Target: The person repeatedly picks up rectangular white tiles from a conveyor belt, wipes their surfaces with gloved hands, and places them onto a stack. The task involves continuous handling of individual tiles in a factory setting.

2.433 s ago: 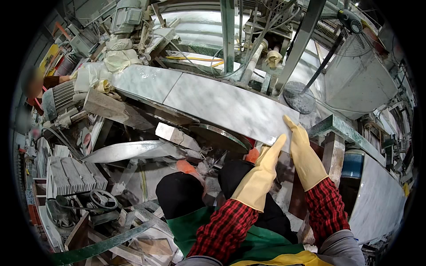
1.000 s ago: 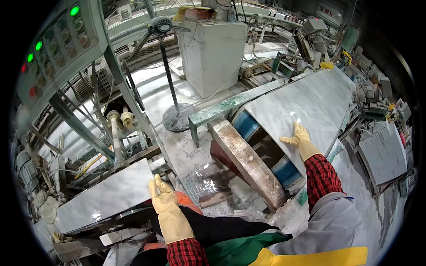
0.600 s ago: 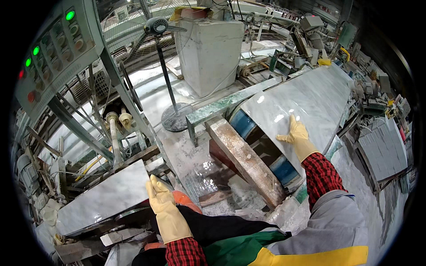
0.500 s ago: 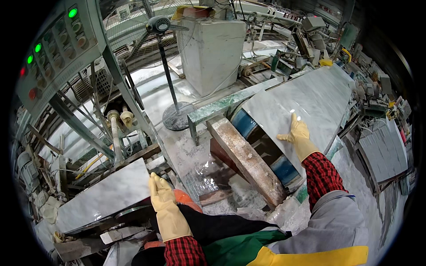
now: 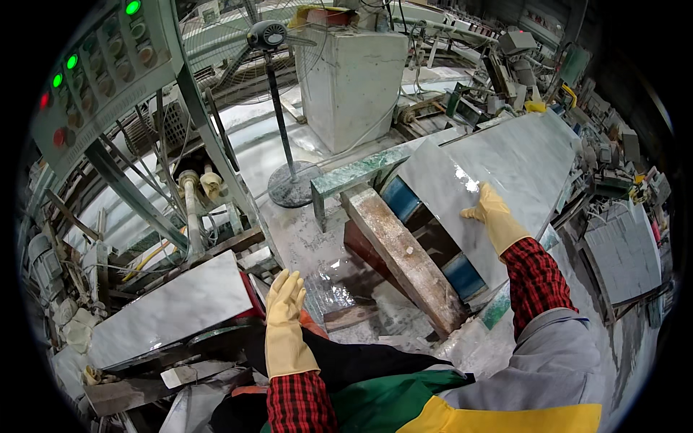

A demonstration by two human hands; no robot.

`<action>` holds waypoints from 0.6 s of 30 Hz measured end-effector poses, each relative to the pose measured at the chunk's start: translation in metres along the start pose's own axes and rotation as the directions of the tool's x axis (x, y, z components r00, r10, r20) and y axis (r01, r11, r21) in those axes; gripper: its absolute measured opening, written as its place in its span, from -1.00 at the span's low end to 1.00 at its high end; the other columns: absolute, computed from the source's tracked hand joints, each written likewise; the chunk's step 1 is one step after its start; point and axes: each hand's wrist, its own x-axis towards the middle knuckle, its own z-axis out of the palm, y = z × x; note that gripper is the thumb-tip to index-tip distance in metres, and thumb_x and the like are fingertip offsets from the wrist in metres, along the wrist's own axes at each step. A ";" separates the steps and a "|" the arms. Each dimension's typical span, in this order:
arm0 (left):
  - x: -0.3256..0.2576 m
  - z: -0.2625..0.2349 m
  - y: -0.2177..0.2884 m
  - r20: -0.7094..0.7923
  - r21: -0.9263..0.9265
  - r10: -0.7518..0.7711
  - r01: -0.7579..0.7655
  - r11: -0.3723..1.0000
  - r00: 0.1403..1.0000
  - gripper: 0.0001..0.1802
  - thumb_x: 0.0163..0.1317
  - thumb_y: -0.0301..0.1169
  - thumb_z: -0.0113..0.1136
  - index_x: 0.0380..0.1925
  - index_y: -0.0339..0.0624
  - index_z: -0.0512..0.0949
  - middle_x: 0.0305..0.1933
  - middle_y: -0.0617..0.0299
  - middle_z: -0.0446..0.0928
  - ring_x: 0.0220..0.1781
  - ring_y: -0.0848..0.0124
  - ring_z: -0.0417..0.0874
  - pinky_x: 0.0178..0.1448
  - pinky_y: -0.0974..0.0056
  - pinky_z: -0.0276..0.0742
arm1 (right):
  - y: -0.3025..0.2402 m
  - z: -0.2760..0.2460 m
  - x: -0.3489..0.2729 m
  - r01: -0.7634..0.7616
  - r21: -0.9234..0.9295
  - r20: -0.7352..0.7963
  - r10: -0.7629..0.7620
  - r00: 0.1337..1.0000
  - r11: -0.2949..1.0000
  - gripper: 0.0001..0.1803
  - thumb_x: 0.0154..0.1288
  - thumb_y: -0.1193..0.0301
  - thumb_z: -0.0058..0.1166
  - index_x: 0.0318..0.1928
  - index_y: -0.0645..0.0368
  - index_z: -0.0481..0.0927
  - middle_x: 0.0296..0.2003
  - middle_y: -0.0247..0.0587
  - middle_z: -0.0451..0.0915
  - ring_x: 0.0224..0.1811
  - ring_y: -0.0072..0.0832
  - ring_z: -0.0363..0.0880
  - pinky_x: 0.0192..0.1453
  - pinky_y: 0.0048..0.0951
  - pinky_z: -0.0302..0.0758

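Both my hands wear pale yellow rubber gloves. My left hand (image 5: 287,321) is raised with its fingers stretched out, holding nothing. It is just right of a white, grey-veined stone slab (image 5: 170,310), with a gap between them. A red strip (image 5: 254,294) shows at that slab's right end. My right hand (image 5: 496,219) lies on another pale grey stone slab (image 5: 433,191), its thumb spread to the left and its fingers extended. A wet, shiny patch (image 5: 465,179) shows by its fingertips. Blue-sided supports (image 5: 463,276) stand under this slab's edge.
A worn beam (image 5: 404,252) runs beside the right slab, with a green-stained ledge (image 5: 357,173) behind it. A stand fan (image 5: 278,108) and a large white block (image 5: 350,86) stand farther back. A control panel (image 5: 101,79) is at upper left. Stone scraps lie around.
My left hand has come off the left slab's end and moved right, uncovering the red strip. My right hand stays on its slab, its thumb drawn closer to the fingers.
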 end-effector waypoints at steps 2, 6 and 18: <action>0.003 0.004 -0.001 -0.064 0.043 0.007 -0.004 0.999 0.998 -0.52 0.29 -0.43 0.26 0.21 -0.05 0.44 0.06 0.25 0.62 -0.02 0.42 0.66 -0.05 0.36 0.60 | 0.002 -0.002 0.002 -0.017 -0.050 0.040 0.019 0.999 0.999 0.06 -0.18 0.09 0.53 0.32 0.15 0.25 0.17 0.14 0.49 0.25 -0.05 0.46 0.27 -0.14 0.43; 0.006 0.001 -0.004 -0.146 0.085 0.036 -0.024 0.996 0.989 -0.51 0.25 -0.43 0.30 0.19 -0.07 0.45 0.01 0.26 0.63 -0.06 0.42 0.67 -0.07 0.36 0.57 | 0.004 -0.006 -0.002 0.074 0.104 0.023 -0.077 0.997 0.992 -0.08 -0.10 0.12 0.46 0.27 0.15 0.34 0.14 0.14 0.51 0.22 -0.03 0.49 0.26 -0.12 0.41; 0.006 -0.007 -0.003 -0.140 0.100 0.029 -0.015 0.995 0.990 -0.44 0.15 -0.42 0.38 0.18 -0.10 0.45 0.00 0.27 0.61 0.05 0.37 0.64 0.11 0.27 0.49 | -0.054 0.028 -0.036 0.224 0.283 0.119 -0.266 0.957 0.933 -0.49 0.01 0.18 0.31 -0.04 0.17 0.59 -0.15 0.00 0.64 -0.04 -0.15 0.61 0.01 -0.24 0.50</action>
